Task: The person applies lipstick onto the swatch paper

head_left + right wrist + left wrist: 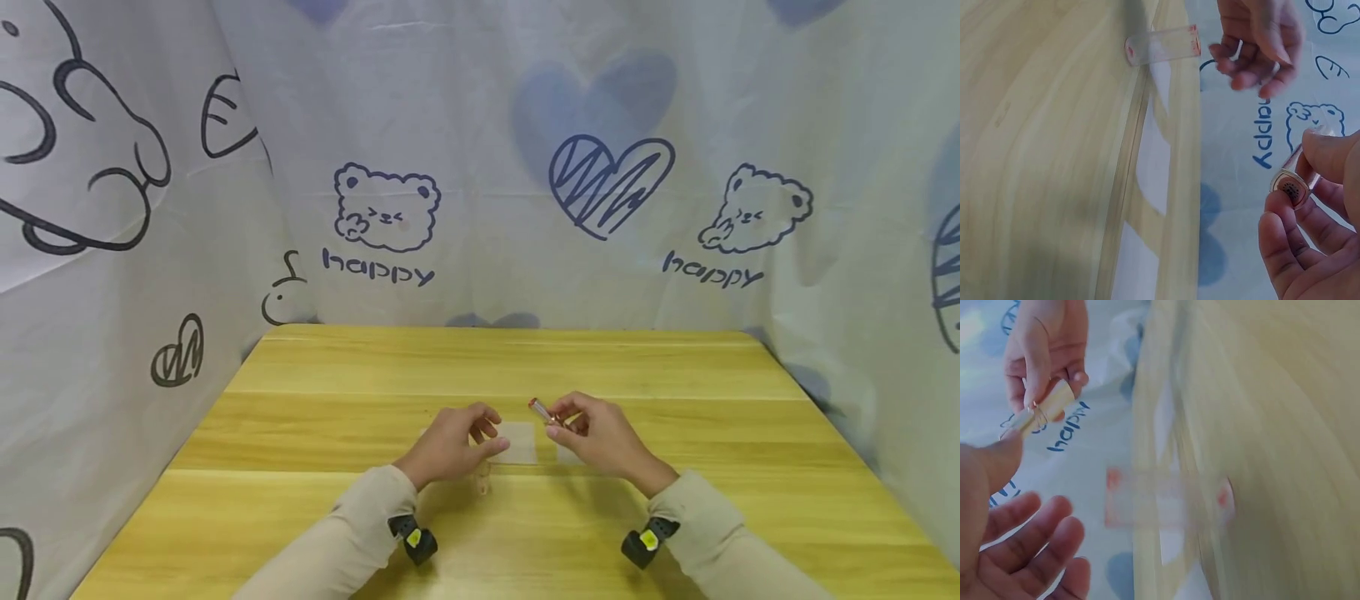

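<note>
My right hand point(600, 433) pinches a slim lipstick point(542, 409) between thumb and fingers, its red end pointing up and to the left. In the right wrist view, the rounded base of the lipstick point(1292, 189) faces the camera, with dark dots on it. To its left my left hand point(457, 442) hovers with fingers loosely bent and nothing in them. In the left wrist view, the left thumb overlaps one end of the lipstick point(1054, 406). A clear cap point(1163, 45) with red smears at its ends stands upright on the table, just below the left hand.
White paper pieces point(516, 443) lie in a row on the wooden table point(300, 517), partly behind the hands. Printed white curtains point(480, 167) enclose the table at the back and sides. A black wrist camera point(420, 546) is strapped to each sleeve.
</note>
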Action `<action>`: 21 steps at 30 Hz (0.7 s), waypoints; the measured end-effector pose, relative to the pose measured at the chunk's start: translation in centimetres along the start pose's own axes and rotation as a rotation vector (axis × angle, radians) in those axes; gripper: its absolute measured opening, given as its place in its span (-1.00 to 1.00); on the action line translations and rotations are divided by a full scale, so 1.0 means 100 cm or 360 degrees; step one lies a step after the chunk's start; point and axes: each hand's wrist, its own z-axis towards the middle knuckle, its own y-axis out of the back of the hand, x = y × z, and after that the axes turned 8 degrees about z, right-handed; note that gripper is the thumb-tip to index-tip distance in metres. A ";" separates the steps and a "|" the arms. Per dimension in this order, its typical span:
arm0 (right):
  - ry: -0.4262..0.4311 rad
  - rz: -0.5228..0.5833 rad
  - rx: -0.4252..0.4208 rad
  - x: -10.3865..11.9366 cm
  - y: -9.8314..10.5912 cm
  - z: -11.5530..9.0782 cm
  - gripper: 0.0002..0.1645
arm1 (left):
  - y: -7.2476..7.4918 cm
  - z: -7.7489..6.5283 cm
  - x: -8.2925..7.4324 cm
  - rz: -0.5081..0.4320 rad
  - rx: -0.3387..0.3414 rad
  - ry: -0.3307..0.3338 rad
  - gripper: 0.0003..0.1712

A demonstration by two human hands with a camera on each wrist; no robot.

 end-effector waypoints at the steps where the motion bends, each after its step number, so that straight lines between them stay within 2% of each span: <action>1: 0.0018 -0.0002 -0.0019 0.001 -0.001 0.001 -0.78 | -0.001 0.001 -0.002 -0.0058 -0.0037 0.0036 -0.62; 3: 0.0057 0.0000 -0.0062 0.003 -0.004 0.002 -0.77 | -0.003 0.003 -0.005 -0.0221 -0.0103 0.0132 -0.59; 9: 0.0177 -0.0005 -0.0217 0.008 -0.014 0.003 -0.79 | -0.012 0.010 -0.016 -0.1114 -0.0201 0.0463 -0.50; 11: 0.0235 -0.0011 -0.0270 0.010 -0.017 0.004 -0.78 | -0.015 0.013 -0.020 -0.1326 -0.0235 0.0553 -0.49; 14: 0.0342 -0.0040 -0.0340 0.012 -0.021 0.004 -0.77 | -0.018 0.015 -0.025 -0.1503 -0.0293 0.0665 -0.48; 16: 0.0411 -0.0091 -0.0378 0.013 -0.023 0.005 -0.76 | -0.019 0.017 -0.028 -0.1567 -0.0326 0.0713 -0.49; 21: 0.0499 -0.0191 -0.0411 0.013 -0.028 0.008 -0.74 | -0.020 0.018 -0.034 -0.1692 -0.0415 0.0730 -0.61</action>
